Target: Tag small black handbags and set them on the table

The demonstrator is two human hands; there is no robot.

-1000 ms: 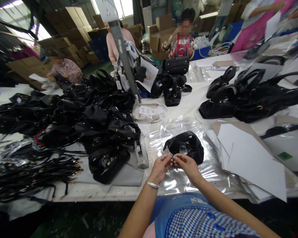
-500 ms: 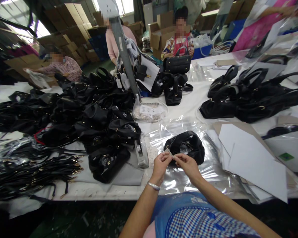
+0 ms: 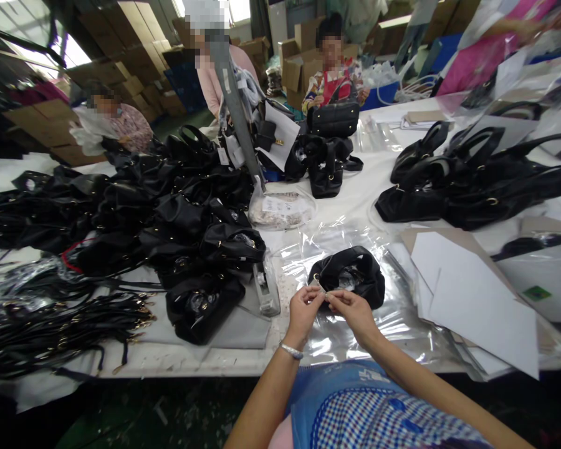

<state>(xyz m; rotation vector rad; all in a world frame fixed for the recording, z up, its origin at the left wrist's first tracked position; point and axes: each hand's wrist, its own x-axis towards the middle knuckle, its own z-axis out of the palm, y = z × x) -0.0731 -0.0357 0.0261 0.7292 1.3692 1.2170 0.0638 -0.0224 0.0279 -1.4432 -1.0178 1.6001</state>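
A black handbag (image 3: 373,288) lies on clear plastic sheets (image 3: 397,327) in front of me, its handle arched and clear wrapping showing in its opening. At its near left corner, by a gold-coloured ring, my left hand (image 3: 303,312) pinches a small pale, tag-like piece (image 3: 318,285). Thumb and forefinger of my right hand (image 3: 354,313) are pressed together at the same piece's lower end. The fingertips of both hands nearly meet there. Exactly what the piece is cannot be made out, as the fingers cover part of it.
Left of the plastic stands a tape dispenser (image 3: 266,290), beside a heap of black handbags (image 3: 168,212) and black straps (image 3: 75,327). White card sheets (image 3: 477,299) lie at right, with more handbags (image 3: 477,187) behind. A post (image 3: 236,93) rises mid-table. Co-workers are across the table.
My hands stay at the bag's corner, with barely any finger movement. At far left, a co-worker's white wrapping has risen and moved right. The co-worker across has shifted slightly.
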